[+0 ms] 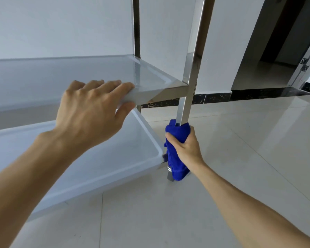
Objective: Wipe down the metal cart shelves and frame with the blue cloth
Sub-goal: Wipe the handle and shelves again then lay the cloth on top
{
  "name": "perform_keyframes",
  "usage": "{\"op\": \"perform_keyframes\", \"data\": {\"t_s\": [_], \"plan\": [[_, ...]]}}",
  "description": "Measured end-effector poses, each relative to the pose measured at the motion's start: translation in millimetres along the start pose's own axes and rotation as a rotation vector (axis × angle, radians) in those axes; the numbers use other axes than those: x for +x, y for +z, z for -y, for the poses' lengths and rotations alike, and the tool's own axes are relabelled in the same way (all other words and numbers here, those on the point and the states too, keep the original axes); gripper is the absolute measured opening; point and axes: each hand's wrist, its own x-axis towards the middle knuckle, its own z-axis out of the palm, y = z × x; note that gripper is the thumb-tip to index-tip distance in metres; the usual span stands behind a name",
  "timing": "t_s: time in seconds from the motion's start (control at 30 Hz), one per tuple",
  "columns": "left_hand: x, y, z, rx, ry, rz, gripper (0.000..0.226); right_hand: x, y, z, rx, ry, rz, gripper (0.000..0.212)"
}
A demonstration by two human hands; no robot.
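Glossy pale floor tiles [240,140], white wall [61,24]; right hand [185,146] clamps blue cloth [176,138] around cart leg [190,86], left hand [91,113] grips middle shelf [150,76] edge.

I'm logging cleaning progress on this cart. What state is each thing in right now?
Blue cloth: wrapped around the near post, low down.
Right hand: closed on the blue cloth.
Left hand: gripping the middle shelf's front edge.
Near post: upright, bare above the cloth.
Middle shelf: nothing on it.
Bottom shelf: nothing on it.
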Motion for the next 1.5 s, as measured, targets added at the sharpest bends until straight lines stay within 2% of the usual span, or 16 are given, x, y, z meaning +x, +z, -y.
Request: {"op": "perform_keyframes", "data": {"t_s": [0.1, 0.2, 0.3, 0.43, 0.57, 0.7, 0.8, 0.87, 0.93, 1.0, 1.07, 1.13, 1.2, 1.27, 1.37, 1.5], "plan": [[-1, 2, 1, 0.017, 0.021, -0.026, 0.045, 15, 8, 43, 0.074, -0.080, -0.067, 0.049], [-2, 4, 3, 0.023, 0.036, -0.045, 0.044, 29, 11, 79, 0.014, -0.224, -0.151, 0.053], [-4, 5, 3, 0.030, 0.032, -0.058, 0.044, 24, 10, 72, 0.010, -0.281, -0.137, 0.050], [-5, 5, 3, 0.041, 0.045, -0.054, 0.039, -4, 3, 12, -0.182, -0.026, -0.037, 0.056], [-5, 5, 3, 0.012, 0.040, -0.080, 0.038, -21, -15, -21, -0.429, 0.244, 0.125, 0.049], [-32, -3, 8, -0.201, 0.328, -0.162, 0.038, -31, -20, -11, -0.622, 0.247, 0.118, 0.044], [-83, 8, 27, -0.243, 0.480, 0.038, 0.037, -57, -23, 8, -0.561, 0.203, 0.096, 0.038], [-118, 21, 49, -0.212, 0.388, 0.261, 0.039, -73, -22, 26, -0.446, 0.086, 0.085, 0.029], [-143, 34, 71, -0.144, 0.200, 0.513, 0.048, -79, -13, 43, -0.404, -0.174, 0.106, 0.027], [-164, 47, 91, -0.056, 0.039, 0.751, 0.060, -74, 2, 52, -0.580, -0.511, 0.211, 0.035], [-180, 56, 107, -0.036, -0.029, 0.843, 0.065, -60, 15, 43, -0.985, -0.765, 0.339, 0.053], [-190, 60, 118, -0.063, -0.077, 0.857, 0.067, -46, 23, 23, -1.433, -0.740, 0.535, 0.074], [-200, 61, 124, -0.127, -0.146, 0.869, 0.069, -38, 25, 0, -1.657, -0.502, 0.730, 0.095], [-210, 62, 123, -0.199, -0.202, 0.848, 0.071, -32, 25, -15, -1.613, -0.434, 0.727, 0.099], [-217, 68, 122, -0.210, -0.227, 0.775, 0.066, -30, 32, -21, -1.584, -0.519, 0.623, 0.084], [-213, 75, 126, -0.230, -0.231, 0.779, 0.048, -45, 64, -18, -1.609, -0.610, 0.642, 0.078]]}}
